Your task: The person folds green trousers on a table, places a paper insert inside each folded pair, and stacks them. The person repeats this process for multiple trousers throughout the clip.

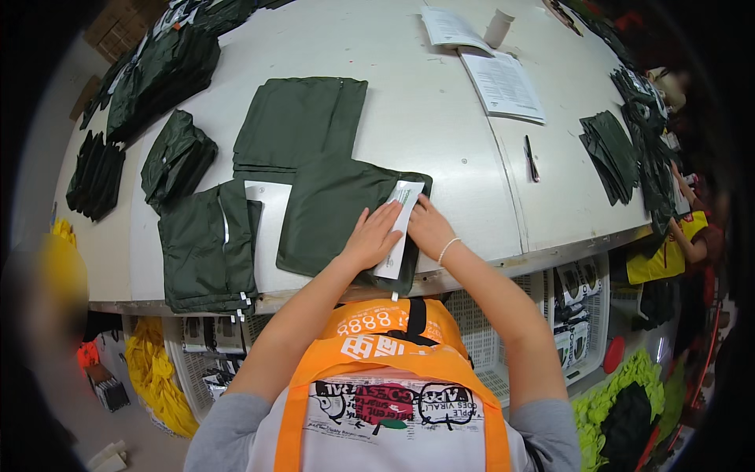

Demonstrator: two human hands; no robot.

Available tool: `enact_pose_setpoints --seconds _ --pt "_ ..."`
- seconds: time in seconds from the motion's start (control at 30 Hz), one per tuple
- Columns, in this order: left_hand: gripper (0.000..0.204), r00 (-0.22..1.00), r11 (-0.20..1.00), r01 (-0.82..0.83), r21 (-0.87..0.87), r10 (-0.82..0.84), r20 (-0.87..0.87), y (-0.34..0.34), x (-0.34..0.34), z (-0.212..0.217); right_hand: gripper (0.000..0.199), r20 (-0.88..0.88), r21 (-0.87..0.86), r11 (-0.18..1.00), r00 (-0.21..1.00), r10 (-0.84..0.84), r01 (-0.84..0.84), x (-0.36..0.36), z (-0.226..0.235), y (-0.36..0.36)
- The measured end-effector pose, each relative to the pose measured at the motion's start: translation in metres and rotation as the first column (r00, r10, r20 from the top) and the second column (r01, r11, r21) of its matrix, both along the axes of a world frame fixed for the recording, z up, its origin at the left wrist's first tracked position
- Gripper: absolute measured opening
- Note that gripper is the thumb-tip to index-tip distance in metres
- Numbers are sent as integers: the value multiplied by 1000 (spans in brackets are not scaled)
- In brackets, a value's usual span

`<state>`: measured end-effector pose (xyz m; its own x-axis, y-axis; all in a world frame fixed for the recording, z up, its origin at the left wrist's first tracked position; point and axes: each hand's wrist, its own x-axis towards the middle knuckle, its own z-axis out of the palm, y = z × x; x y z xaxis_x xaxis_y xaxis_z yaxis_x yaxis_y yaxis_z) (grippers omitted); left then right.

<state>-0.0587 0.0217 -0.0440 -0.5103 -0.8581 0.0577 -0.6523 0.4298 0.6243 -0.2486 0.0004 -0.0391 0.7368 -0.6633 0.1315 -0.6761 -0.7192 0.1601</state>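
A dark green fabric pouch lies flat at the table's front edge, overlapping other green pieces. Along its right side rests a long white printed card, slanting toward me. My left hand lies on the card's left edge, fingers stretched out and flat. My right hand is at the card's right side, fingers bent down onto the pouch's edge; its fingertips are partly hidden. Behind the pouch sits a neat stack of green pouches. Another green stack with a pale zip lies to the left.
Bundles of dark green fabric crowd the table's left side. Open booklets, a white cup and a dark slim tool lie toward the back right. Crates stand underneath. Another person's arm shows at far right.
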Motion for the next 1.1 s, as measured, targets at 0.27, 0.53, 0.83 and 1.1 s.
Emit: enact_pose_setpoints --seconds 0.27,0.53,0.83,1.1 --pt "62 928 979 77 -190 0 373 3 -5 4 9 133 58 998 991 9 -16 -37 81 -10" --pt "78 903 981 104 -162 -25 430 -14 -19 7 16 -68 474 881 997 31 5 1 65 37" --pt "55 784 705 -589 -396 617 -68 4 64 19 39 541 651 684 431 -722 329 -32 42 52" --pt "43 533 552 -727 410 829 -170 32 133 -47 43 395 913 408 248 -884 2 -8 -22 70"
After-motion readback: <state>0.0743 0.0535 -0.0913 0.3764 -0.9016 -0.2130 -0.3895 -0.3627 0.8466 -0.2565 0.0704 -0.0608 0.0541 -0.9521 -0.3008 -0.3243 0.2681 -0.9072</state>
